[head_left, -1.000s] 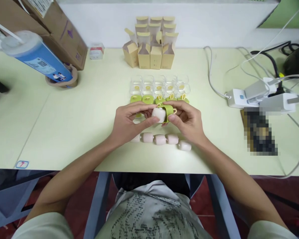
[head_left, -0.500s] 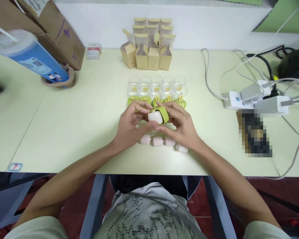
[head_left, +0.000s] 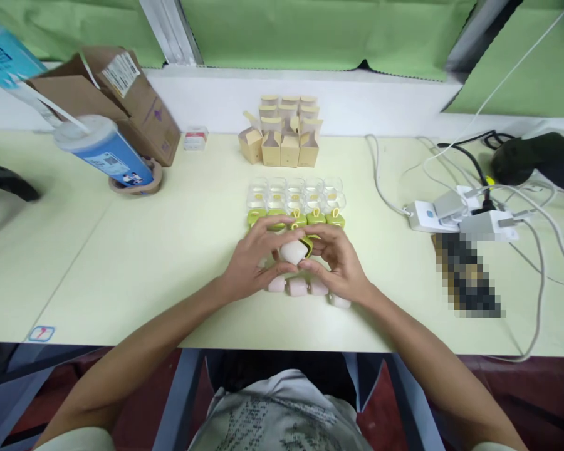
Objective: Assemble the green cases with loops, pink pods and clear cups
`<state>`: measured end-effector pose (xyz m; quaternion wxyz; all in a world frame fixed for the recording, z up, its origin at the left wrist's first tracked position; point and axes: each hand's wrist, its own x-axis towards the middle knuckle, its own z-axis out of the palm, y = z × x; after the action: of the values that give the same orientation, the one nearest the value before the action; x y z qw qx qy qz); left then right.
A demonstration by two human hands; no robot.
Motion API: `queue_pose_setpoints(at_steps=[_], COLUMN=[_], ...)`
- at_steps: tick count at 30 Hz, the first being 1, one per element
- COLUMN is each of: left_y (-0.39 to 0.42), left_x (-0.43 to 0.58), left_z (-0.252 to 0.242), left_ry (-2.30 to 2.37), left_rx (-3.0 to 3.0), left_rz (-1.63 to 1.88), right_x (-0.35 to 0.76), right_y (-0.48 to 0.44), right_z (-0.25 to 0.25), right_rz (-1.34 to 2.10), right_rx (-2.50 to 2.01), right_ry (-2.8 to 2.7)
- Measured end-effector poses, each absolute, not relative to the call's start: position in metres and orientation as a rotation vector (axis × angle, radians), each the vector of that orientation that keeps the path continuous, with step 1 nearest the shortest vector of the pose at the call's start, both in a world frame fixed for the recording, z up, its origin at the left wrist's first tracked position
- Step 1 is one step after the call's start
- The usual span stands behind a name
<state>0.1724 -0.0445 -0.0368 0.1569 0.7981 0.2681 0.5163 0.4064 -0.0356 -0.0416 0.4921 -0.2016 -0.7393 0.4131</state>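
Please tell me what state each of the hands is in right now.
Left hand: closed, holding the white piece.
Right hand: closed, holding the green cover at that piece's end.

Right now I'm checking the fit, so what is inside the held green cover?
A white piece sits partly inside the green cover, its left part showing. Whatever lies deeper inside is hidden by the cover and the right hand.

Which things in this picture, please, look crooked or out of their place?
Two small irregularities. The leftmost small carton stands turned at an angle, while the cartons beside it face squarely forward. The rightmost pale case sits nearer the front edge of the table than the other visible pale cases in its row.
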Motion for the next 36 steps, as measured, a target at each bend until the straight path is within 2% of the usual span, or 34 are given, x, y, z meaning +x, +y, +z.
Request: queue_pose_setpoints(at_steps=[4, 21, 27, 36], left_y=[-0.048, -0.054, -0.053, -0.047], left_x=[0.172, 0.184, 0.183, 0.17], left_z=[-0.033, -0.027, -0.027, -0.026], left_ry=[0.805, 0.895, 0.796, 0.749], left_rx=[2.478, 2.58, 2.552, 2.433], left_rz=[1.495, 1.588, 1.653, 1.504], right_x=[0.405, 0.403, 0.405, 0.41], right_y=[-0.04, -0.039, -0.039, -0.041], right_z=[-0.044, -0.043, -0.04, -0.037], right_rz=[1.026, 0.858, 0.82, 0.925], right_rx=[-0.423, -0.449, -0.442, -0.433], right_ry=[-1.756, -1.801, -1.833, -1.849])
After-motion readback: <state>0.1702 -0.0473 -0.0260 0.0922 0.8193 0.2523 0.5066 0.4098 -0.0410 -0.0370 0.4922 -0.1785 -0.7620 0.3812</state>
